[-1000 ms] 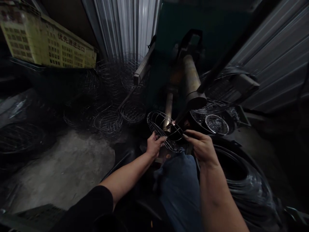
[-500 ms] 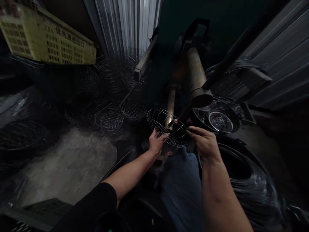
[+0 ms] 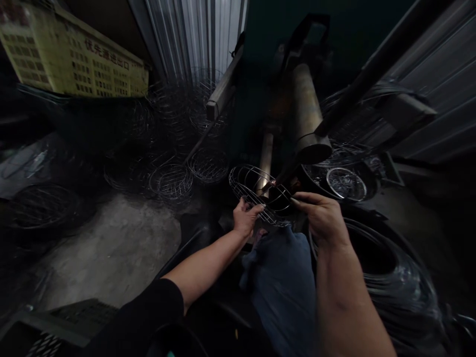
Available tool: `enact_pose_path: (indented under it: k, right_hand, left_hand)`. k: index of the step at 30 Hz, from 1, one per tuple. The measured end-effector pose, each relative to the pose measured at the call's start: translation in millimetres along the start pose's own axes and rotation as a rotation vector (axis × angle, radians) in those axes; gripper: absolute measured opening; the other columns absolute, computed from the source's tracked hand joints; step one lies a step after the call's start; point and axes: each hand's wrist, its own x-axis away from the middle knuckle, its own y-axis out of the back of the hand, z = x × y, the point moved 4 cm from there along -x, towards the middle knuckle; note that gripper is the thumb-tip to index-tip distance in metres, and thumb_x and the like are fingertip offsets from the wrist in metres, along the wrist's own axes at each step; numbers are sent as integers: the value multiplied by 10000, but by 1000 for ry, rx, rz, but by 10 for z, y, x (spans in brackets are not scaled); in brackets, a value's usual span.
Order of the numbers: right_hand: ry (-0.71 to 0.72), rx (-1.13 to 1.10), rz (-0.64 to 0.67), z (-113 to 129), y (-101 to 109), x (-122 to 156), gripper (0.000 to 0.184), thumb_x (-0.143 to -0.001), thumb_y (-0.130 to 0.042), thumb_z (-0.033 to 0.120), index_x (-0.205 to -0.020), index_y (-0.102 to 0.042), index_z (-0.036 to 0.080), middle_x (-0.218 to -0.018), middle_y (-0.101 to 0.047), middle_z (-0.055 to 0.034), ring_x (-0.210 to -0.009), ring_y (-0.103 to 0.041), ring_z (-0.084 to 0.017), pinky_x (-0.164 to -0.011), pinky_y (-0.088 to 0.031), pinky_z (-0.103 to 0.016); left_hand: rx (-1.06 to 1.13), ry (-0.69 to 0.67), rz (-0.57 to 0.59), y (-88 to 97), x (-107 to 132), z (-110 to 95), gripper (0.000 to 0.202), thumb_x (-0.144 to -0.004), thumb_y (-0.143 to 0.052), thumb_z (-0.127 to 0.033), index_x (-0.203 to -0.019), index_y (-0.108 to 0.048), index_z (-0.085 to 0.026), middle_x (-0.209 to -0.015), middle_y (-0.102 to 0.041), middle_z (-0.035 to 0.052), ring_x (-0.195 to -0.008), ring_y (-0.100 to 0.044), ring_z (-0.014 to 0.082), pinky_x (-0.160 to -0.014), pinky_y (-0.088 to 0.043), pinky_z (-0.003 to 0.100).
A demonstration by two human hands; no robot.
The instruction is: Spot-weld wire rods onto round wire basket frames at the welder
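Wire basket [image 3: 260,196] is gripped at near rim by left hand [image 3: 246,218] & right hand [image 3: 323,218], held at welder tip [image 3: 273,182]; far rim lost in dark.

Writing on the yellow board

Up at the top left, a yellow board [image 3: 74,59] with dark Chinese signs in a row along the top edge, maybe "优先通进出口", too blurry to be sure. Under that, rows of tiny boxes and marks, too small to read. No other words or numbers to read anywhere.
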Motion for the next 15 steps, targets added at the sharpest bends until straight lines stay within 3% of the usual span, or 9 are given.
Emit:
enact_pose_path:
  k: [4,9,15]
  right_hand:
    - [1,30,22,61,-14,28,393,-335,-918,364,-644,-744,196,-594,-669,-15,-547,-592,-151,-525,-485,-269]
    - [2,29,142,8,142,144,379,-435,-906,379,-750,-767,223,-705,-711,-33,-637,-626,-161,-602,-508,-273]
    - [22,46,106,-55,219,223,364,-451,-903,394,-738,-760,223,-700,-708,-40,-616,-624,-185,-587,-510,-303]
  left_hand:
    - [1,22,29,2,27,-26,506,-521,-808,-250,-972,-587,-186,-870,-645,6,-742,-605,118,-676,-474,260]
    - [4,105,78,28,76,-67,468,-526,-776,-205,-955,-591,-185,-765,-626,-17,-656,-590,105,-647,-484,269]
    - [32,281,131,42,198,-7,369,-550,-746,-243,-863,-574,-149,-705,-610,14,-577,-602,144,-578,-499,315]
